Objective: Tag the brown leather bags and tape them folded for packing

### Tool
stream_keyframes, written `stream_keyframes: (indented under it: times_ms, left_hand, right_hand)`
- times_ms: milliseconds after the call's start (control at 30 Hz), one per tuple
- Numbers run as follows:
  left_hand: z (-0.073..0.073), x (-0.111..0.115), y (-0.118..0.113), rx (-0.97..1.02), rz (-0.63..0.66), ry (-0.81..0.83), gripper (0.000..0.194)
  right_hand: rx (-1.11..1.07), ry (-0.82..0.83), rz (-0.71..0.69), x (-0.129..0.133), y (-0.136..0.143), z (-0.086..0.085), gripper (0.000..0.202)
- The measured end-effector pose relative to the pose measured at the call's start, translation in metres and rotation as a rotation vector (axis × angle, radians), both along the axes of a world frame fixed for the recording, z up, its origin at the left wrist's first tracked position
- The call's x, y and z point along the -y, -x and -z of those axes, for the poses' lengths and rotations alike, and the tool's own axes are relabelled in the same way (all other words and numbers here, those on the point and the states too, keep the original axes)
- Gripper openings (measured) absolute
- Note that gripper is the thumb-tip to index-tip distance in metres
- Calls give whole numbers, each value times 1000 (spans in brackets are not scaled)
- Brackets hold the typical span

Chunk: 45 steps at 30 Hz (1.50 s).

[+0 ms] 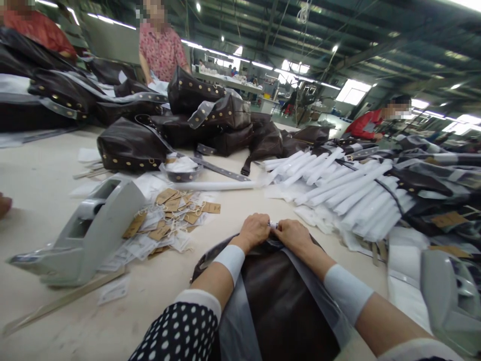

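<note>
A dark brown leather bag lies on the table right before me, with translucent plastic strips running along its sides. At its far upper edge, my left hand and my right hand are closed on the bag, nearly meeting. A small pale, shiny piece shows between the fingertips; its kind cannot be made out. Pale bands wrap both forearms. Left of the bag lie brown paper tags with strings, mixed with small clear packets.
A grey tape dispenser stands at left; another grey dispenser is at right. White paper rolls are heaped at back right. Studded brown bags pile up at the back. Co-workers stand beyond, one in a pink patterned shirt.
</note>
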<state>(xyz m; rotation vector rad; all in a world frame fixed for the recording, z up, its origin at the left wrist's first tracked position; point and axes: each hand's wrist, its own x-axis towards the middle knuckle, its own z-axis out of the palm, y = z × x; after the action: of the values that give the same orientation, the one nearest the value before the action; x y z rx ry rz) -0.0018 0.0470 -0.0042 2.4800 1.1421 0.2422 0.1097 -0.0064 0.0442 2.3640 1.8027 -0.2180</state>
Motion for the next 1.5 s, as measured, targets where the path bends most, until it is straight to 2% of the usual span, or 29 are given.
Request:
stream_keyframes:
  times_ms: [200, 433, 600, 733, 867, 1100, 1200, 1367, 1500]
  left_hand:
    - [0, 0, 0, -23, -10, 0, 22]
    - [-2, 0, -1, -53, -11, -4, 21]
    - [-1, -1, -1, -53, -23, -3, 20]
    - [2, -2, -1, -42, -21, -2, 20]
    - [1, -1, -1, -50, -34, 0, 22]
    - [-1, 0, -2, -45, -39, 20, 24]
    - [0, 1, -2, -41, -37, 30, 27]
    - [0, 1, -1, -56, -12, 26, 44]
    - [-4, 0, 1, -108, 47, 12, 33]
  right_hand:
    - [117, -10, -156, -3, -2, -2, 28]
    - [121, -13, -291, -13, -10, 0, 19]
    - [85, -67, -305, -1, -19, 2, 17]
    - [45, -125, -400, 14, -22, -1, 21]
    - [26, -109, -472, 18, -19, 3, 24]
    - [36, -69, -496, 13, -17, 14, 34]
    - [52, -63, -468, 10, -16, 12, 31]
    - [76, -51, -445, -7, -12, 7, 23]
    - [64, -32, -459, -20, -16, 10, 24]
